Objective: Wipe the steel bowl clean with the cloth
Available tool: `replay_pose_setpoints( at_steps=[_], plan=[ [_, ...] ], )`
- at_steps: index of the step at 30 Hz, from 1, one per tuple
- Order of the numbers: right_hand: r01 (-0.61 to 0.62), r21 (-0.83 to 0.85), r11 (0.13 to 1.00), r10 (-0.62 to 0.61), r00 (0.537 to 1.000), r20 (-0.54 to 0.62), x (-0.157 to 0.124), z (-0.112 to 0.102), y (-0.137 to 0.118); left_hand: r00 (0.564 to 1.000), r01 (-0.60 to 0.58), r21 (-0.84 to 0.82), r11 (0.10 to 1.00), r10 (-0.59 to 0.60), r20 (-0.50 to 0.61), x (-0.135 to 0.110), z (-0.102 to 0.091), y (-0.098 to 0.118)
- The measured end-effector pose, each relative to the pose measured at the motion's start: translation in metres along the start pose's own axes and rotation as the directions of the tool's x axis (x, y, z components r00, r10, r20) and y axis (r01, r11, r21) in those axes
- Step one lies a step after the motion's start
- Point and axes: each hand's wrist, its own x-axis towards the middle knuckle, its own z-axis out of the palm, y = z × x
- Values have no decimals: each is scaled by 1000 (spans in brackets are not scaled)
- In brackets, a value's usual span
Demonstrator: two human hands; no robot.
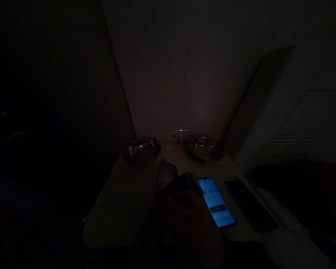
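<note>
The scene is very dark. A metal dish (167, 172) is held up on its edge, tilted, above the near part of the small wooden table (123, 198). My right hand (189, 211) is closed on a dark bluish cloth (183, 183) and presses it against the dish's right side. Low at the dish, my left hand (154, 220) is a faint shape in shadow; it seems to grip the dish's lower part, though its fingers barely show. The dish's lower half is hidden by the hands and the dark.
A shallow metal bowl (142, 151) stands at the back left of the table. Stacked metal dishes (205, 148) are at the back right, near a wall socket (177, 135). A lit phone showing a timer (217, 201) lies right of my hands, beside a dark oblong object (254, 207).
</note>
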Motion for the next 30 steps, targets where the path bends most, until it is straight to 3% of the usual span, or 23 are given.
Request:
replay_pose_setpoints(
  at_steps=[3, 4, 9, 15, 19, 25, 30],
  plan=[
    [114, 74, 991, -122, 986, 117, 15, -5, 11, 1000, 3, -3, 1000, -3, 21, -1, 1, -1],
    [102, 97, 990, -115, 983, 145, 26, -6, 19, 1000, 2, -6, 1000, -2, 27, -2, 3, -1],
    [-230, 229, 946, 167, 950, 265, 72, 2, 56, 1000, -18, -27, 999, 19, 17, -5, 7, -3],
    [-360, 584, 728, 315, 931, 182, 42, 18, 68, 997, -39, -34, 999, 37, -69, -2, 3, -7],
    [-380, 648, 660, 422, 901, 100, 23, 21, 65, 989, -61, -10, 998, 59, -135, 2, 1, -6],
    [-375, 643, 667, 421, 903, 90, 5, 23, 56, 970, -92, 72, 993, 105, -219, 1, -10, -8],
    [-187, 468, 864, 215, 977, -7, -23, 27, 36, 947, -107, 151, 983, 147, -285, 0, -20, -18]
  ],
)
